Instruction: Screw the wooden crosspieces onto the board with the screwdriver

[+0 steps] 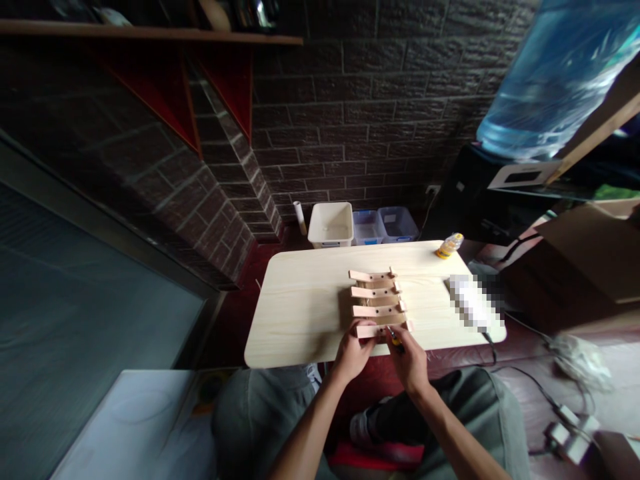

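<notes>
A wooden frame (377,311) with several light slats, each with dark holes, stands on the pale table (295,300). My left hand (354,350) is closed round the left end of the slat nearest me. In my right hand (409,360) is a small yellow and black screwdriver (397,341), its tip at a hole on the same slat. The fingers of both hands are partly hidden by the frame and by each other.
A yellow-capped bottle (449,245) stands at the table's back right corner, with a blurred white object (473,301) and cable at the right edge. Behind the table are a cream bin (331,224) and two blue bins (369,227). A shelf (150,31) juts out at upper left.
</notes>
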`<state>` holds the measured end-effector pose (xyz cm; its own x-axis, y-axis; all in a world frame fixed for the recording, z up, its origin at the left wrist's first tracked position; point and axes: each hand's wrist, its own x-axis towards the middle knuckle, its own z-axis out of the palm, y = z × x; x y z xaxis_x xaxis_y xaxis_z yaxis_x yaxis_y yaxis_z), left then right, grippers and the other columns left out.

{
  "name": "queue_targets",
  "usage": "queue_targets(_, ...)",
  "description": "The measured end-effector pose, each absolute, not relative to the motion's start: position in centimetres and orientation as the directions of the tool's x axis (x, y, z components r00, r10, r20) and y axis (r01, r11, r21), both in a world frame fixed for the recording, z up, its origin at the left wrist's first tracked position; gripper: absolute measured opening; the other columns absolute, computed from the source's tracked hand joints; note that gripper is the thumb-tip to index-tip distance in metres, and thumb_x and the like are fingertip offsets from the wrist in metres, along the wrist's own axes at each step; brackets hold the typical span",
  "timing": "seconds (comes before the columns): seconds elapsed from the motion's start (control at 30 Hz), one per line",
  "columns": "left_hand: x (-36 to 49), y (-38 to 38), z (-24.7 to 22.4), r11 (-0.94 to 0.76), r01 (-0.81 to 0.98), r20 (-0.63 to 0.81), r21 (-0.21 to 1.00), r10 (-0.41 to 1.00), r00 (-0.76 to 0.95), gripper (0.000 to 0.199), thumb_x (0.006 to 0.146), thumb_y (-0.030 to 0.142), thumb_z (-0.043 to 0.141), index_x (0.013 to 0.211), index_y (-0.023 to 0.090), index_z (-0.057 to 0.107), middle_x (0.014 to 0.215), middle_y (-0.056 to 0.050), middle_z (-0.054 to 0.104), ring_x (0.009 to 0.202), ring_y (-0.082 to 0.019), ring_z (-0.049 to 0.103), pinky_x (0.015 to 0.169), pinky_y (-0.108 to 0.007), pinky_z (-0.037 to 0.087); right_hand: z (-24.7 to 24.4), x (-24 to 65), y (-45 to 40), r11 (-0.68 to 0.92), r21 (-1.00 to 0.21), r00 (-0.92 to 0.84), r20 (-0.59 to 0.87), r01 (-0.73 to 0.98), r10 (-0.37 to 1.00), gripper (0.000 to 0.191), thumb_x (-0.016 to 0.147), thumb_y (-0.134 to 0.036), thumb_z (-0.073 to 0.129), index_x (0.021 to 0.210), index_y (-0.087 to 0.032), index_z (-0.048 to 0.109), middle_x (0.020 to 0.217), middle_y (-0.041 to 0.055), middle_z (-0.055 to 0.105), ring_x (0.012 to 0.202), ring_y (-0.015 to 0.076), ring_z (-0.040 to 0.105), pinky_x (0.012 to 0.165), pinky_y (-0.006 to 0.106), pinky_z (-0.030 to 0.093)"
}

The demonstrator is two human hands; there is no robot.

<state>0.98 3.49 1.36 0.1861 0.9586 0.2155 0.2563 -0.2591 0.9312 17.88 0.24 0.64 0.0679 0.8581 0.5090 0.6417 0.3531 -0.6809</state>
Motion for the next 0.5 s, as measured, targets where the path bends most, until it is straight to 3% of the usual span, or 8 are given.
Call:
queue_targets(0.23,0.87,3.49,1.67,-0.256,0.251,0.21,0.933,0.958,0.196,0.02,0.089,0.022,0.06,0.11,0.021,0.06,0.11,-0.006,0.066,0.103,-0.018,0.065,0.093,-0.035,0.053,0.77,18.04,0.75,0.425,-0.62,-0.073,0.51,0.66,0.857,0.03,0.094,-0.022,0.051,0.122,-0.023,0.062,0.11,0.0086,0.071,0.097,0.0211,0.069,0.085,0.033,0.058)
queue_targets(0.5,0.89,3.68,1.91,-0.282,0.274,0.232,0.919,0.952,0.201,0.02,0.089,0.018,0.059,0.108,0.022,0.061,0.11,-0.006,0.066,0.102,-0.018,0.065,0.093,-0.034,0.053,0.35,18.28,1.32,0.457,-0.577,-0.153,0.497,0.677,0.854,0.034,0.093,-0.018,0.052,0.124,-0.025,0.062,0.112,0.0074,0.07,0.097,0.0196,0.069,0.081,0.029,0.06)
